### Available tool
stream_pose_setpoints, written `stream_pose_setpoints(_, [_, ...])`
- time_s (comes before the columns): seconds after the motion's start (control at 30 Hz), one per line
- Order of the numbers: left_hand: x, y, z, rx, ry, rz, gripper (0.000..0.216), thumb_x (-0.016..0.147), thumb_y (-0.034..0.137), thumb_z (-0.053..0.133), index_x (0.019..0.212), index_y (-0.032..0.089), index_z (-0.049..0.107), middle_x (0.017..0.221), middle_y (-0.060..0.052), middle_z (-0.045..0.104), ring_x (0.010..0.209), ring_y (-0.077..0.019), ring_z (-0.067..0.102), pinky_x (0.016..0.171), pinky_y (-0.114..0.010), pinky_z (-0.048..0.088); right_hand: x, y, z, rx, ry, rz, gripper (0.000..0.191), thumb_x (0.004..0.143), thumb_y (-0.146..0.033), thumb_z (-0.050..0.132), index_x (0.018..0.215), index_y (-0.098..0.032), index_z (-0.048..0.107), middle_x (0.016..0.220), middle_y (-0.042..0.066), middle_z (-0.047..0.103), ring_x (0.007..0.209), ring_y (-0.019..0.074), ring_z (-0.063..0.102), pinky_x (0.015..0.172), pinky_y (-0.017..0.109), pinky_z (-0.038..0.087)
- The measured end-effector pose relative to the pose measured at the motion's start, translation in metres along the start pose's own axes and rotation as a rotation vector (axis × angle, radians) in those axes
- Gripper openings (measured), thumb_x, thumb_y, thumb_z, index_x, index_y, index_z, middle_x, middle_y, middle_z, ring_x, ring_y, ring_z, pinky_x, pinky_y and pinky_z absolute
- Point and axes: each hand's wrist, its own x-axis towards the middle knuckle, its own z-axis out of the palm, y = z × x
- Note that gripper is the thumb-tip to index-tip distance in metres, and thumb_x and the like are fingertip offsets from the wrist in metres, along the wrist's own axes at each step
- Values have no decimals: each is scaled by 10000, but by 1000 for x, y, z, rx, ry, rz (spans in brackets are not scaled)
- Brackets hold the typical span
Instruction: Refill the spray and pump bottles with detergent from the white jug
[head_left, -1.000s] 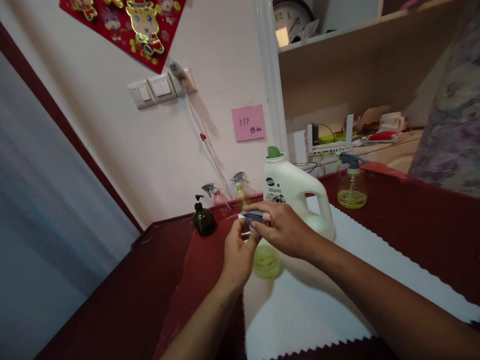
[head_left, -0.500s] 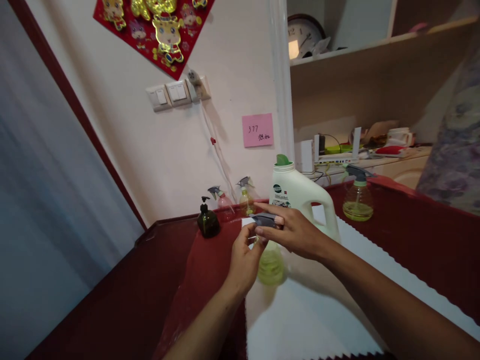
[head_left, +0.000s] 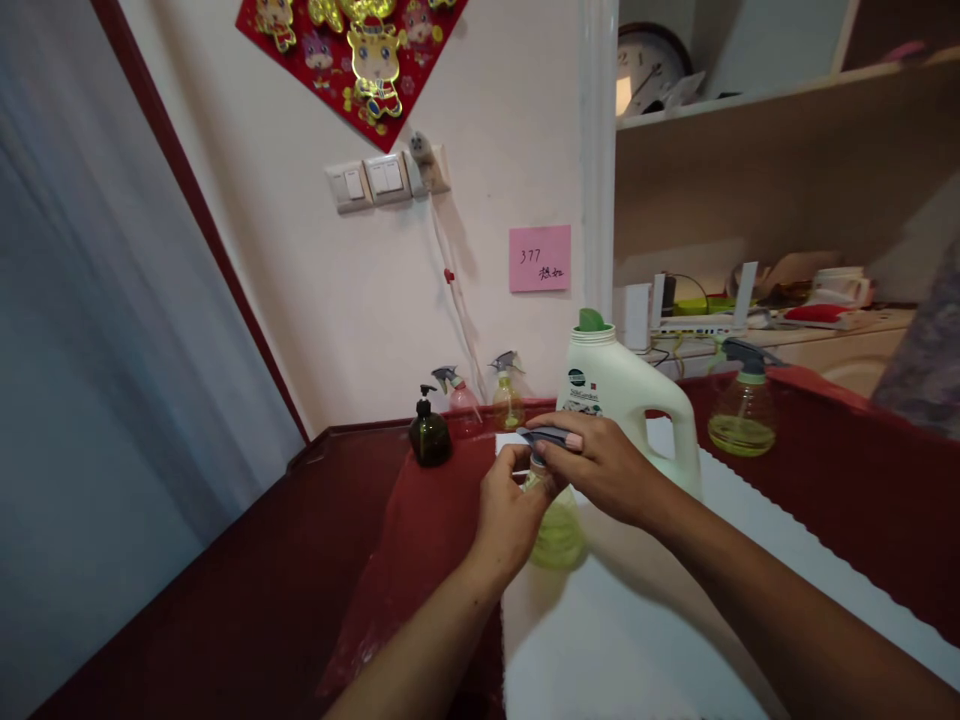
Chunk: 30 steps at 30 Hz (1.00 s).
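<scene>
A clear spray bottle with yellow-green liquid stands on the white sheet in front of me. My left hand is closed around its neck, thumb and fingers pinching just below the head. From the right, my right hand wraps over the grey spray head, which sits at the neck; whether it is fully seated is hidden by my fingers. Right behind stands a large pale green jug with a handle and an uncapped-looking neck, a green piece in its mouth.
Against the wall stand a dark pump bottle, a pink spray bottle and a yellow spray bottle. Another spray bottle is at the right on the dark red table. Behind it, a white router sits on a cabinet.
My right hand's fingers have curled down over the spray head, where the index finger was stretched out before. The whole view has shifted slightly to the left.
</scene>
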Motion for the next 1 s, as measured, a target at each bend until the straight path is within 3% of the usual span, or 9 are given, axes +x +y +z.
stream_pose_setpoints(0.17, [-1,0,-2,-7,-26,24,383,841,496,748,1028,168,681,1069,-102,748,975,-253,652,841,-358,479,0,-1,1,-4,8,-3,333,838,-283,530,1074,-174,738,1122,110,776,1048,265,706,938,437,523])
stream_pose_setpoints(0.43, [1,-2,-9,-158,-275,79,346,953,448,639,1190,201,685,1221,-93,719,1107,-259,641,975,-375,460,-1,0,-2,-24,11,-7,342,856,-283,523,1096,-162,736,1161,130,767,1085,290,696,968,480,513])
stream_pose_setpoints(0.53, [1,-3,-5,-146,-192,52,391,889,472,719,1169,208,648,1227,-94,699,1128,-262,623,970,-379,461,-2,-1,-3,-25,9,-8,344,864,-269,528,1112,-144,731,1156,132,768,1081,285,698,966,472,519])
stream_pose_setpoints(0.67, [2,-6,-1,-102,-34,13,472,763,512,831,1018,198,586,1093,-81,683,997,-239,628,872,-362,484,-2,-4,-3,-30,9,-13,339,868,-249,531,1119,-133,728,1165,132,765,1082,282,698,961,463,523])
stream_pose_setpoints(0.77, [3,-8,-3,-97,-66,11,414,812,507,791,1005,197,596,1063,-72,689,965,-225,630,864,-357,486,-2,-4,-2,-34,13,-11,333,866,-238,535,1116,-134,728,1160,130,768,1070,284,702,940,460,534])
stream_pose_setpoints(1.0, [1,-5,-9,-124,-218,72,293,949,441,652,1128,209,670,1221,-87,705,1098,-243,624,998,-390,456,-2,1,-2,-43,29,-2,318,874,-234,542,1117,-143,727,1163,124,769,1084,285,707,935,447,542])
